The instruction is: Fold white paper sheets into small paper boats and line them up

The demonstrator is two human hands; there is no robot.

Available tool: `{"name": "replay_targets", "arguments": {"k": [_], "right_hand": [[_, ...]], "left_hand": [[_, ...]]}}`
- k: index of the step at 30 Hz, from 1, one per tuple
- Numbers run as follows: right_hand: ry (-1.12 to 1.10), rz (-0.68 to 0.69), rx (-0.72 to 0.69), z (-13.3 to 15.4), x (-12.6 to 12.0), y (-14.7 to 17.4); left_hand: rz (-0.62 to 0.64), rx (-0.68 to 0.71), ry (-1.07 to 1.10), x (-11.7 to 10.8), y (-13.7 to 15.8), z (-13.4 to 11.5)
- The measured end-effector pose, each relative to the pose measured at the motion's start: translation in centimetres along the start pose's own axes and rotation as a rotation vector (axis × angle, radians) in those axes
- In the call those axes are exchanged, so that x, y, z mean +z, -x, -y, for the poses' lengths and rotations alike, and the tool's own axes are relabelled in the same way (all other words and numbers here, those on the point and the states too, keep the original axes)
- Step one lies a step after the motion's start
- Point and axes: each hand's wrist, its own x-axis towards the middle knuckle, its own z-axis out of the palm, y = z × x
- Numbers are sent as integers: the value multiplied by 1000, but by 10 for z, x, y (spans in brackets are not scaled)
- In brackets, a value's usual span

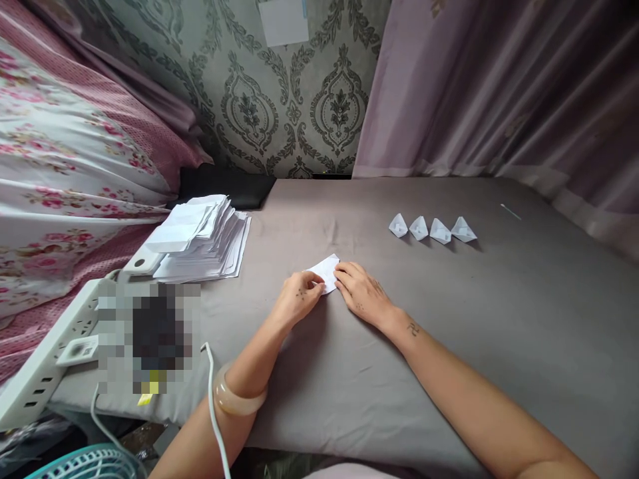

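Observation:
A small piece of folded white paper (327, 269) lies on the grey cloth in front of me, held between both hands. My left hand (299, 296) pinches its lower left part, thumb and fingers closed together at the edge. On the right side, my right hand (363, 293) has its fingers bent and pressed together on the paper's edge. The fingers hide both side edges, so the full folded shape does not show. Several small folded paper boats (440, 231) stand in a row farther back to the right, apart from my hands.
A tall, uneven stack of white paper (200, 243) stands at the left, beside a white power strip (54, 352). A white cable (212, 392) crosses over my left forearm. A black flat object (229, 186) lies behind the stack, and a thin white stick (510, 211) lies far right.

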Motion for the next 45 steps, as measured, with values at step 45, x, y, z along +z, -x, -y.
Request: {"name": "replay_targets", "arguments": {"k": [45], "right_hand": [[-70,118,-181,-11,-12,18]], "left_hand": [[-183,59,-269,2,-22,12]]}}
